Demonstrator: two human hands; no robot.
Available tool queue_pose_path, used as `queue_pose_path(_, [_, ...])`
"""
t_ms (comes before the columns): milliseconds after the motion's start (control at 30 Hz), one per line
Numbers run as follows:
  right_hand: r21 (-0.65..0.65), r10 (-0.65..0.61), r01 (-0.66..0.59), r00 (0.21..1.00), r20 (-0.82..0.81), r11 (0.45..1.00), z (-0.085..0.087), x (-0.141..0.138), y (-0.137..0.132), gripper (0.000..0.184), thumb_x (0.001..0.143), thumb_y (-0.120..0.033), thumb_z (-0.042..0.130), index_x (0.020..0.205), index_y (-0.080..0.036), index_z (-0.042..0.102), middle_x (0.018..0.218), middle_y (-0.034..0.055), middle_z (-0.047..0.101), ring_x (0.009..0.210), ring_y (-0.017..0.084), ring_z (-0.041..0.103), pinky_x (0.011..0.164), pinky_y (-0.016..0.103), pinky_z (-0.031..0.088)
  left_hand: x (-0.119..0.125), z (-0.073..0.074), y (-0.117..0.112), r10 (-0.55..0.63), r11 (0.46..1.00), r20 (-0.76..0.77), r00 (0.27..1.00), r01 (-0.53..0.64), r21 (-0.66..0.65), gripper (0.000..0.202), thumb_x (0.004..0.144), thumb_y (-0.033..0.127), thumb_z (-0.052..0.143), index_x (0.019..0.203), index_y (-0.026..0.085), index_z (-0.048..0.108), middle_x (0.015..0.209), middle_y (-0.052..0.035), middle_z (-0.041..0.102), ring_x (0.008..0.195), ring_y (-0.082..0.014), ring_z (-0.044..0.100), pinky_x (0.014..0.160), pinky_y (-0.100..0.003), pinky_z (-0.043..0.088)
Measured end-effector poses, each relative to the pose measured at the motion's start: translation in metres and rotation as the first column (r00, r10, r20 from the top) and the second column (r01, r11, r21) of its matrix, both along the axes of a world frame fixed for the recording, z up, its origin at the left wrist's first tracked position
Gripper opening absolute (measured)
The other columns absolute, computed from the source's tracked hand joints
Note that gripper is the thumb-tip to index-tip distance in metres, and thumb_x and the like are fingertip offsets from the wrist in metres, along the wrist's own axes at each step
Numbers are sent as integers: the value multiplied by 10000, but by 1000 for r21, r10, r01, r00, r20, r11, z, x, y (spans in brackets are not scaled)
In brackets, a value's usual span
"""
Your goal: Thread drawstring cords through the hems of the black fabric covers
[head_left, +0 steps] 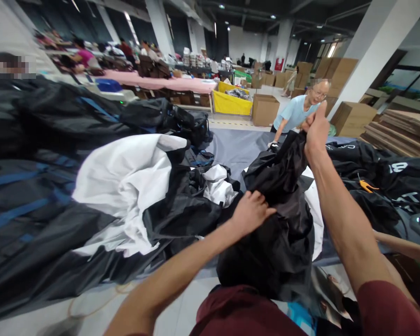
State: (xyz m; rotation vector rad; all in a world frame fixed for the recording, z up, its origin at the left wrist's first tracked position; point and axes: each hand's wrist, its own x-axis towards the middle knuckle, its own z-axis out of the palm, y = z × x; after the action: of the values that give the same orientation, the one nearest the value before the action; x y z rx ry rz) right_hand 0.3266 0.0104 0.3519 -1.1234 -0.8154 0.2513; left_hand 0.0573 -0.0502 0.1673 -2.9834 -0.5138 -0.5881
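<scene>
Maroon sleeve (388,308) nearest; right hand (315,133) pinches the black cloth (280,242) by its top, raised over the table (238,144); left hand (250,212) grips it lower. One piece in hand; heaps (182,210) beside it lie untouched.

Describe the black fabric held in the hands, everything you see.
The black fabric is thin and slightly shiny, like nylon, and crumpled into deep folds. It hangs upright: the right hand pinches its top edge high, and the left hand grips a bunch at its middle. Its lower part bulges near the maroon shirt.
</scene>
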Motion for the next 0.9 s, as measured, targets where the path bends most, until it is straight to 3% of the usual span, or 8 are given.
queue_pose_path(133, [163, -143, 144, 990, -17, 976, 32, 8, -11, 644, 1190, -480, 378, 590, -250, 330, 589, -50, 321, 521, 98, 341, 495, 253, 294, -38, 96, 104, 156, 970, 13, 988, -155, 187, 392, 1126, 276, 454, 1008, 137, 801, 1208, -136, 780, 1241, -267, 609, 1234, -557, 299])
queue_pose_path(233, [179, -68, 70, 998, -20, 981, 51, 8, -19, 629, 1191, -521, 316, 625, -249, 352, 603, -48, 344, 518, 92, 375, 484, 239, 305, -52, 153, 143, 198, 970, 67, 978, -205, 129, 524, 1145, 416, 375, 1125, 90, 786, 1392, -98, 732, 1437, -266, 518, 1324, -615, 100])
queue_pose_path(333, [247, -108, 126, 990, -88, 961, 56, 12, -21, 603, 1190, -501, 318, 641, -253, 330, 621, -59, 313, 514, 82, 344, 483, 226, 301, -42, 145, 126, 229, 971, 125, 965, -236, 42, 586, 1061, 626, 560, 1073, 93, 803, 1431, -157, 700, 1501, -374, 476, 1304, -737, 73])
queue_pose_path(433, [232, -184, 221, 968, -170, 947, 52, 24, -20, 585, 1194, -429, 359, 640, -252, 302, 627, -70, 280, 513, 73, 284, 472, 215, 269, -27, 83, 69, 183, 976, 158, 970, -198, 85, 437, 1009, 556, 706, 1039, 136, 824, 1612, -194, 565, 1607, -496, 308, 1271, -842, 11])
queue_pose_path(533, [133, -212, 251, 943, -255, 959, 47, 42, -25, 565, 1193, -403, 392, 654, -251, 316, 609, -73, 293, 529, 86, 291, 447, 201, 276, -27, 25, 20, -78, 989, 69, 994, 69, 133, 251, 1055, 364, 660, 935, 205, 813, 1441, -121, 710, 1617, -396, 360, 1318, -755, -129])
queue_pose_path(600, [98, -224, 261, 932, -284, 960, 47, 55, -35, 533, 1185, -361, 450, 675, -245, 351, 599, -77, 305, 536, 90, 296, 424, 183, 268, -39, 13, 11, -292, 953, 15, 956, 290, 84, 276, 1078, 300, 603, 874, 243, 779, 1125, -55, 806, 1560, -286, 477, 1346, -663, -168])
queue_pose_path(700, [94, -242, 284, 919, -312, 954, 49, 71, -54, 475, 1185, -261, 458, 717, -236, 378, 601, -86, 303, 525, 79, 285, 409, 150, 245, -71, 45, 42, -394, 919, 68, 916, 395, 7, 324, 1070, 233, 583, 786, 236, 739, 893, -8, 798, 1453, -210, 605, 1386, -579, -35])
queue_pose_path(900, [122, -201, 261, 908, -368, 957, 48, 73, -64, 438, 1209, -324, 372, 780, -247, 329, 611, -98, 276, 484, 65, 281, 399, 112, 250, -115, 163, 166, -67, 992, -18, 998, 69, 104, 240, 1058, 331, 600, 951, 214, 780, 1412, -1, 758, 1611, -243, 400, 1350, -549, 232])
